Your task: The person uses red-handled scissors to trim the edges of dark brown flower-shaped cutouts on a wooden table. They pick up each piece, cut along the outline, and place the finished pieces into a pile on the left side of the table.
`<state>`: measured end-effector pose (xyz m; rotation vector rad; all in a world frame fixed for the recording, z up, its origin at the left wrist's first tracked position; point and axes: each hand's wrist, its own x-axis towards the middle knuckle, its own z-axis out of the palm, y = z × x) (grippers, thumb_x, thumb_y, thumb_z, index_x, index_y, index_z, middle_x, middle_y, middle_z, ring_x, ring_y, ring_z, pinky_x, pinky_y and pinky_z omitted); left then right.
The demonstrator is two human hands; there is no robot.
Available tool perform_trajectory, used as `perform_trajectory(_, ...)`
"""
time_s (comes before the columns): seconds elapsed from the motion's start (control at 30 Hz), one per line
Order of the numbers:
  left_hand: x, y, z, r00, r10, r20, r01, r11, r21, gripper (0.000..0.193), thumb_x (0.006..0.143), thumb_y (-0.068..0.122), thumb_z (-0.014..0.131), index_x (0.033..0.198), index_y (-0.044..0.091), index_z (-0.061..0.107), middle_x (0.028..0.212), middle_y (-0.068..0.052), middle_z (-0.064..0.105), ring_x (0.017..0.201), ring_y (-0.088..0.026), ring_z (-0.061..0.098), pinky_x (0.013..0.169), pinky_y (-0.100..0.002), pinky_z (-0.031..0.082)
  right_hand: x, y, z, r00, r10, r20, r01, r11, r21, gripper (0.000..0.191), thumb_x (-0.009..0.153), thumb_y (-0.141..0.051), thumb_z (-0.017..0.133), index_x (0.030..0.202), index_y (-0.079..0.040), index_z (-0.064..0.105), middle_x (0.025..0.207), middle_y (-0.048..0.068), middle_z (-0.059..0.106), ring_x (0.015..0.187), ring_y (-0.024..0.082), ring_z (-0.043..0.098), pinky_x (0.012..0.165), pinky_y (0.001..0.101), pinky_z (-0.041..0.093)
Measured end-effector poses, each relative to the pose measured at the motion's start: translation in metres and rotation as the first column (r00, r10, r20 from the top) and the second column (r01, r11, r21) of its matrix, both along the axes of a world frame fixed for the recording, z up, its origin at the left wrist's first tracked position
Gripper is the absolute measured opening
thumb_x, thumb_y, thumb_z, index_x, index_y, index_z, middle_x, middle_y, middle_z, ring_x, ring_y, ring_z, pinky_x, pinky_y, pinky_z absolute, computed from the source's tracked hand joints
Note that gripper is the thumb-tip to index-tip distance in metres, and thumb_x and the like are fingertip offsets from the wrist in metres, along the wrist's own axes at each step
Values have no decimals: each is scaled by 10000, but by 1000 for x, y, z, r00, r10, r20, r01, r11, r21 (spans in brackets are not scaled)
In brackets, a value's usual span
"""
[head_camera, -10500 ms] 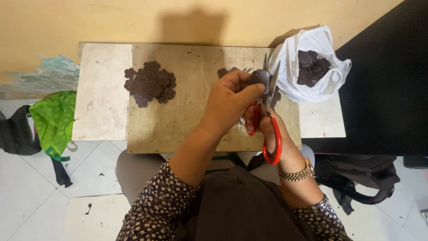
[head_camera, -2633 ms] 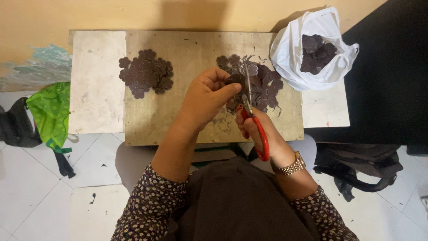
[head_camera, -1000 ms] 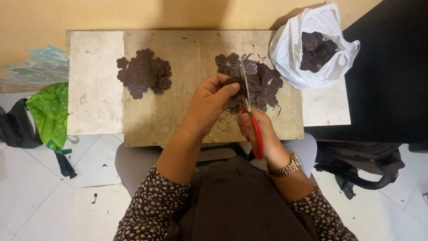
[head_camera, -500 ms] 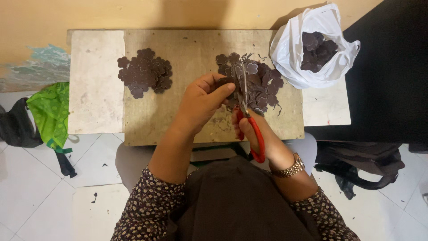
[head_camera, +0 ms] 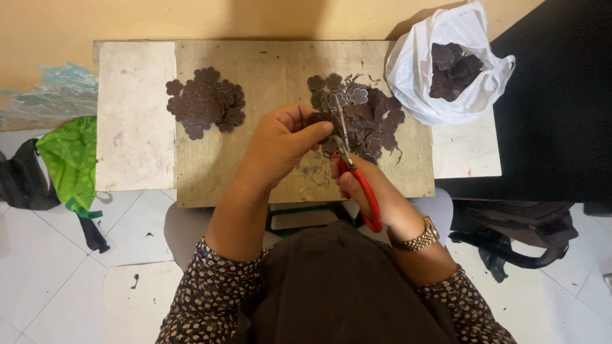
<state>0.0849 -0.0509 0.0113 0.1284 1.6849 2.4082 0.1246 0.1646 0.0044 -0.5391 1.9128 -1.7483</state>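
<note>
My left hand [head_camera: 280,143] pinches a small dark brown flower-shaped piece [head_camera: 317,119] over the wooden board [head_camera: 280,64]. My right hand [head_camera: 360,188] grips red-handled scissors [head_camera: 354,172], whose blades point up and meet the piece. Right behind them lies a pile of dark brown pieces with thin trimmings [head_camera: 366,118]. A tidier pile of flower-shaped pieces [head_camera: 205,100] lies on the board to the left.
A white plastic bag [head_camera: 446,64] holding more dark pieces sits at the table's right end. A green bag [head_camera: 70,162] and a black bag [head_camera: 22,178] lie on the tiled floor at left, another black bag [head_camera: 516,229] at right. A yellow wall runs behind the table.
The hands and scissors stay over the right pile, shifting only slightly. The piece in my left hand has turned a little against the blades.
</note>
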Motion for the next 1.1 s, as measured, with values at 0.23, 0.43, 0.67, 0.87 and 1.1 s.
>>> perform_trajectory(0.23,-3,0,-3,1000,16,7,-16,998,-57,110,932,94,728,1009,19,703,901,-18,722,774,-70,636,686,-225,525,-3,-1,3,999,-24,-46,28,996,87,477,1033,-556,485,968,-85,532,728,-37,483,642,80,467,587,245,438)
perform_trajectory(0.43,-3,1,-5,1000,9,13,-8,1000,-24,100,941,91,732,997,17,698,898,-24,722,779,-73,640,690,-228,520,-1,0,2,997,-60,-53,66,992,110,496,1025,-586,467,895,-110,513,676,-52,450,596,75,422,536,238,385)
perform_trajectory(0.67,1,4,-10,998,-33,55,27,994,106,169,904,97,743,1056,32,708,955,-13,729,842,-75,648,771,-247,530,4,-5,-6,987,-148,-56,152,985,80,505,1013,-603,475,943,-105,526,701,-51,461,606,73,440,551,244,411)
perform_trajectory(0.87,6,7,-15,995,19,103,-29,995,92,152,956,171,724,1027,36,725,944,-7,728,844,-70,645,775,-244,525,7,-5,-5,994,-107,-6,108,992,68,492,1029,-580,480,979,-93,517,728,-42,463,633,78,443,575,245,418)
perform_trajectory(1.1,8,5,-9,993,92,78,-84,992,-93,148,925,188,737,938,41,738,865,-5,742,761,-62,653,702,-232,542,6,-4,4,996,-61,-63,66,994,82,439,1044,-529,481,988,-96,528,751,-53,482,669,63,446,594,232,419)
